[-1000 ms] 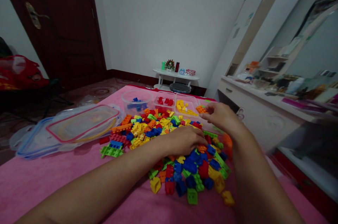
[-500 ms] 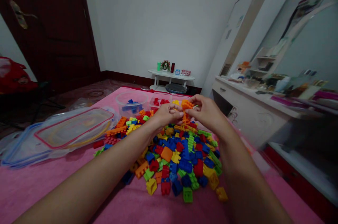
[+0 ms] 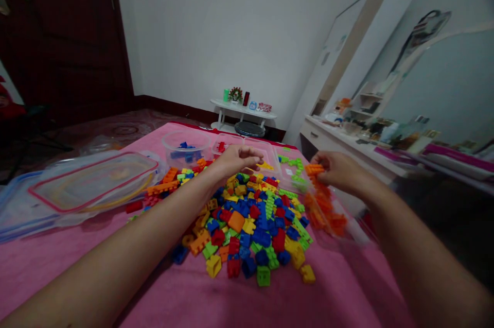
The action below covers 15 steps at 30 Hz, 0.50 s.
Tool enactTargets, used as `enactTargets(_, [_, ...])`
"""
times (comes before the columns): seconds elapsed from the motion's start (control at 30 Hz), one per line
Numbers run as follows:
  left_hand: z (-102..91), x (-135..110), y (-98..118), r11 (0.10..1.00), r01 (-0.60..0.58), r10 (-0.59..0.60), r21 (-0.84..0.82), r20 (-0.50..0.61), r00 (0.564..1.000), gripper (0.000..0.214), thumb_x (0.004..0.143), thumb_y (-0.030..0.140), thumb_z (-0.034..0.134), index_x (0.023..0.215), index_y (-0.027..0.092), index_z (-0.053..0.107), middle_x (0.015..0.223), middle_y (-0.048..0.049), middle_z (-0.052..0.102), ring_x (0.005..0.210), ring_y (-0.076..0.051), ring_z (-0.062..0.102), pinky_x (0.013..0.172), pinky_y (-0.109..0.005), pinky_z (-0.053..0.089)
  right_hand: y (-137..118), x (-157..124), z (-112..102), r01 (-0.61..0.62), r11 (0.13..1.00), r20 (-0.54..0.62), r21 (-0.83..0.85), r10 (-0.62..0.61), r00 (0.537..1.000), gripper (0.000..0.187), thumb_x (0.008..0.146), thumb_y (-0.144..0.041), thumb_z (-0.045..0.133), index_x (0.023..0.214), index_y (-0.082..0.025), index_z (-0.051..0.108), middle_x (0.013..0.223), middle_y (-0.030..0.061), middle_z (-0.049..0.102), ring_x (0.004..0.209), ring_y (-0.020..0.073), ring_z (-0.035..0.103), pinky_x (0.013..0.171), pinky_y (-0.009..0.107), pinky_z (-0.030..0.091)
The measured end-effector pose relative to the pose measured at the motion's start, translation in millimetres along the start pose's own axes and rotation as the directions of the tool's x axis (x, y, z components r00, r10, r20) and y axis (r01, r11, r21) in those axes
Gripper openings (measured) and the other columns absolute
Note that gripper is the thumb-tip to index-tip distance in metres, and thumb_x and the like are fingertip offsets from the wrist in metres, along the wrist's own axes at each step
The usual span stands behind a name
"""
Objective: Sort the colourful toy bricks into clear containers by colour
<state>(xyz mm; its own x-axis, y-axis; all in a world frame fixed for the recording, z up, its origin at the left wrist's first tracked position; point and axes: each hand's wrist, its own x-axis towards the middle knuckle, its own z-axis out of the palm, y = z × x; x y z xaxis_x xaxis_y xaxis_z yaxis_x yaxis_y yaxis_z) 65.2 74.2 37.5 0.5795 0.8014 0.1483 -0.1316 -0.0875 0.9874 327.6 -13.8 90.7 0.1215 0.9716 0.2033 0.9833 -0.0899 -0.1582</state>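
A mixed pile of toy building bricks point(image 3: 247, 225) in red, blue, green, yellow and orange lies in front of me. Over its far side hovers my left hand point(image 3: 235, 159), fingers loosely stretched and holding nothing that I can see. On the right, my right hand point(image 3: 337, 169) pinches an orange toy brick point(image 3: 314, 169) above a clear container point(image 3: 358, 238) of orange bricks point(image 3: 328, 214). Those bricks are blurred, and the fingertips are partly hidden.
Beyond the pile stand a round clear tub point(image 3: 168, 150) with blue bricks and clear boxes of red, yellow and green point(image 3: 295, 166) bricks. Stacked lids point(image 3: 92, 181) lie at left on the pink cloth point(image 3: 162, 292). A dresser point(image 3: 343, 153) stands at right.
My hands have parted. The right one has carried the orange brick rightward to the container of orange bricks; the left has let go and stays above the pile. The view has turned slightly right.
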Motion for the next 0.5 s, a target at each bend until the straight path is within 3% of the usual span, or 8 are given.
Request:
enactTargets(0.1, [-6.0,1,1,1.0,-0.027,0.028,0.013,-0.031,0.999,0.01,0.077,0.017,0.061,0.085,0.012,0.065,0.089,-0.0078,0.07,0.069,-0.01,0.064,0.062,-0.021,0.048,31,-16,-3,-0.099,0.989,0.17,-0.112,0.117,0.979,0.026,0.056,-0.005,0.057,0.075,-0.022,0.062,0.068,0.0049,0.065,0.049,0.0145,0.055,0.048,0.029,0.038])
enactTargets(0.2, [-8.3,1,3,0.999,-0.041,0.042,0.029,-0.041,0.998,0.009,0.078,0.015,0.06,0.084,0.012,0.064,0.087,-0.0069,0.07,0.067,-0.009,0.064,0.061,-0.021,0.047,27,-24,2,-0.101,0.983,0.182,-0.152,0.129,0.975,0.03,0.054,-0.009,0.065,0.081,-0.023,0.065,0.079,0.0064,0.068,0.059,0.0188,0.06,0.054,0.032,0.042])
enactTargets(0.3, [-11.1,1,5,0.993,-0.054,0.059,0.103,-0.04,0.997,0.008,0.078,0.014,0.059,0.083,0.011,0.065,0.082,-0.0058,0.069,0.064,-0.008,0.062,0.059,-0.02,0.046,-19,-27,13,0.135,0.991,0.215,-0.018,-0.128,0.968,0.02,0.062,-0.014,0.064,0.081,-0.023,0.066,0.086,0.0039,0.068,0.075,0.0188,0.061,0.066,0.03,0.044])
enactTargets(0.4, [-18.9,2,9,0.98,-0.089,0.105,0.178,-0.081,0.991,0.008,0.078,0.013,0.058,0.082,0.01,0.065,0.077,-0.005,0.068,0.061,-0.008,0.061,0.056,-0.018,0.045,-88,-34,25,0.308,0.939,0.292,0.152,-0.34,0.894,0.015,0.07,-0.019,0.061,0.083,-0.024,0.067,0.084,0.0006,0.068,0.073,0.0156,0.06,0.063,0.025,0.041])
enactTargets(0.5, [-30.2,3,17,0.977,-0.114,0.139,0.178,-0.133,0.981,0.008,0.078,0.012,0.058,0.083,0.01,0.065,0.076,-0.005,0.068,0.061,-0.008,0.061,0.055,-0.018,0.044,-149,-40,37,0.439,0.893,0.367,0.099,-0.443,0.818,0.021,0.065,-0.033,0.071,0.085,-0.026,0.068,0.082,-0.0014,0.068,0.076,0.017,0.061,0.06,0.024,0.038])
